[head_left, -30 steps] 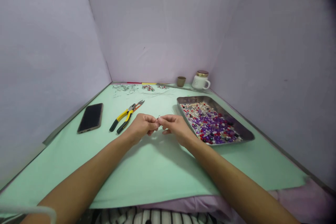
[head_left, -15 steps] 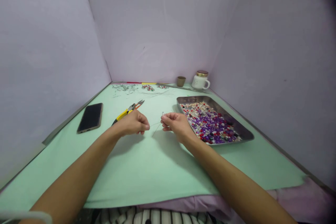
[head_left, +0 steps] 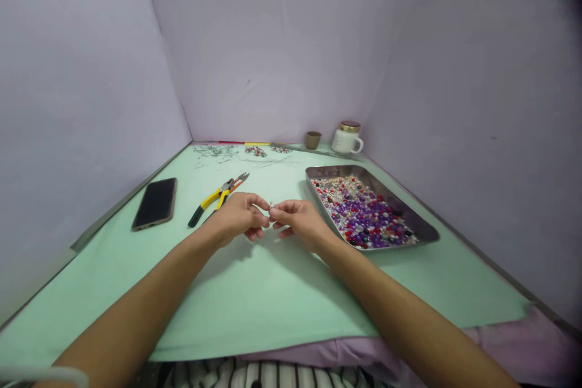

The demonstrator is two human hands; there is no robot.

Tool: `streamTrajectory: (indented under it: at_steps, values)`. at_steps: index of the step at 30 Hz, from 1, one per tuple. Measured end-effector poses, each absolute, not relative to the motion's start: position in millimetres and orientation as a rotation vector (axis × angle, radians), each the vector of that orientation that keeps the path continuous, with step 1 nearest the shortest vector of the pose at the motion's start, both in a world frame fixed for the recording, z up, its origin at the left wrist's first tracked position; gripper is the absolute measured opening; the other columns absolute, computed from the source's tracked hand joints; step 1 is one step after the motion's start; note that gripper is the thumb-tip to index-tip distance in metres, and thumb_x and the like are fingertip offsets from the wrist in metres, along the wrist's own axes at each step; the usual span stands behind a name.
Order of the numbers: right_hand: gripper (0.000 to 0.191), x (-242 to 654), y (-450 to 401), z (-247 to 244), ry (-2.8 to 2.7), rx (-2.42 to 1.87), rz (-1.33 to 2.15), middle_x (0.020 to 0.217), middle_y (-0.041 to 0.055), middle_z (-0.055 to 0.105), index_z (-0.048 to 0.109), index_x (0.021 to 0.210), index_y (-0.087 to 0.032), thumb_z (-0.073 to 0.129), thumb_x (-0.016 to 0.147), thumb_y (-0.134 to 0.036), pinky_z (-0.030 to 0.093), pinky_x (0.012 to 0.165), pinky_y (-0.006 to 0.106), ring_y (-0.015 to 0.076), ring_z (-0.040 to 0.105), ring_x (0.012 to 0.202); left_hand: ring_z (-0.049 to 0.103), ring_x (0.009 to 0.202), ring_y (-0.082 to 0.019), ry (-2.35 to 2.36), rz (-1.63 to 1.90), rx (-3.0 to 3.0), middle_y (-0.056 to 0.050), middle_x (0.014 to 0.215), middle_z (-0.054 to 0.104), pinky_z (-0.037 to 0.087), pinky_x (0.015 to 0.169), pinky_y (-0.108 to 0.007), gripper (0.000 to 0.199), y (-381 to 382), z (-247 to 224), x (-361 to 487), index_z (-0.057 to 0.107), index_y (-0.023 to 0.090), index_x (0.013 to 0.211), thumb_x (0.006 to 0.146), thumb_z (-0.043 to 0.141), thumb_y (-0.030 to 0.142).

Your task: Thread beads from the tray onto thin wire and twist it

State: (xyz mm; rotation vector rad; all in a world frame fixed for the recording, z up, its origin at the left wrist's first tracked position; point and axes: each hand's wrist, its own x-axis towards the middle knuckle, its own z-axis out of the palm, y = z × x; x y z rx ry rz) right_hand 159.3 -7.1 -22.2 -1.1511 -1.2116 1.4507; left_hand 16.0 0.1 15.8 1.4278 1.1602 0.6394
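While the left hand [head_left: 240, 217] and right hand [head_left: 300, 221] meet left of the metal tray [head_left: 422, 229], a small pale piece [head_left: 271, 205] sits between their fingertips, its long axis unresolved. Right thumb and forefinger appear closed on it; left grip: cannot tell. Right hand is nearer the tray. Pliers [head_left: 210, 199] lie farther left; mug [head_left: 344, 142] stands beyond.

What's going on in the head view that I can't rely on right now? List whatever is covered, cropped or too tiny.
- Small piece between the hands: too small, partly covered by fingers; its shape and any thin wire are unclear.
- Pliers: one yellow-and-black handle is partly hidden by the left hand.
- White lidded mug: lid and wall hide the inside.
- White curved object: cut off by the lower-left picture edge.
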Motion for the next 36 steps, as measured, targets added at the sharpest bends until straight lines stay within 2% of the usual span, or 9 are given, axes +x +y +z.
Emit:
streamTrajectory:
  at_steps: [4, 9, 13, 17, 24, 30, 36]
  values:
    - [0.021, 158.0, -8.5, -19.8, -1.285, -1.158, 1.408, 0.061, 0.0008, 0.061, 0.061, 0.067, -0.014, 0.065, 0.059, -0.034, 0.04, 0.041, 0.018, 0.0088, 0.052, 0.053, 0.052, 0.04, -0.011, 1.148, 0.631, 1.355, -0.002, 0.055, 0.06, 0.038, 0.034, -0.019, 0.021, 6.3, 10.3, 12.3, 0.05, 0.013, 0.07, 0.052, 0.059, 0.009]
    - [0.015, 158.4, -7.7, -19.8, -1.332, -1.131, 1.369, 0.059, -0.0004, 0.06, 0.063, 0.068, -0.013, 0.063, 0.058, -0.024, 0.034, 0.038, 0.017, 0.0074, 0.049, 0.049, 0.052, 0.041, -0.011, 1.208, 0.657, 1.432, 0.0, 0.045, 0.055, 0.043, 0.041, -0.023, 0.01, 7.2, 6.7, 13.9, 0.054, 0.012, 0.06, 0.051, 0.058, 0.008]
    - [0.021, 159.1, -6.8, -20.7, -1.292, -1.109, 1.369, 0.059, -0.0011, 0.06, 0.061, 0.073, -0.012, 0.063, 0.053, -0.016, 0.035, 0.039, 0.018, 0.007, 0.048, 0.048, 0.052, 0.042, -0.012, 1.255, 0.662, 1.441, -0.001, 0.042, 0.053, 0.044, 0.042, -0.024, 0.006, 6.6, 7.5, 14.7, 0.055, 0.012, 0.055, 0.052, 0.06, 0.012]
    - [0.034, 158.2, -8.4, -18.4, -1.259, -1.148, 1.328, 0.054, -0.0023, 0.058, 0.056, 0.086, -0.012, 0.062, 0.053, -0.013, 0.034, 0.037, 0.017, 0.009, 0.051, 0.048, 0.047, 0.037, -0.01, 1.299, 0.651, 1.535, 0.0, 0.038, 0.05, 0.039, 0.039, -0.022, 0.007, 6.4, 7.4, 14.2, 0.054, 0.013, 0.048, 0.052, 0.059, 0.014]
    - [0.036, 159.8, -9.4, -14.8, -1.265, -1.179, 1.286, 0.055, -0.0017, 0.057, 0.052, 0.088, -0.012, 0.061, 0.053, -0.013, 0.034, 0.037, 0.018, 0.009, 0.05, 0.047, 0.035, 0.032, -0.006, 1.213, 0.686, 1.607, 0.005, 0.034, 0.041, 0.027, 0.034, -0.019, 0.009, 6.6, 1.8, 15.3, 0.051, 0.014, 0.048, 0.056, 0.053, 0.016]
    - [0.031, 161.8, -6.7, -18.1, -1.352, -1.193, 1.125, 0.057, -0.0026, 0.056, 0.052, 0.087, -0.014, 0.058, 0.056, -0.013, 0.034, 0.041, 0.017, 0.0065, 0.047, 0.046, 0.04, 0.033, -0.006, 1.175, 0.704, 1.718, 0.003, 0.037, 0.047, 0.032, 0.038, -0.019, 0.012, 1.1, 5.6, 19.4, 0.052, 0.013, 0.052, 0.063, 0.05, 0.019]
    - [0.029, 162.1, -8.1, -19.3, -1.483, -1.195, 0.979, 0.062, -0.001, 0.058, 0.053, 0.088, -0.015, 0.057, 0.06, -0.015, 0.041, 0.052, 0.022, 0.01, 0.054, 0.055, 0.042, 0.034, -0.007, 1.135, 0.712, 1.657, 0.004, 0.039, 0.047, 0.035, 0.036, -0.019, 0.011, 2.2, 4.9, 19.2, 0.051, 0.013, 0.052, 0.062, 0.051, 0.018]
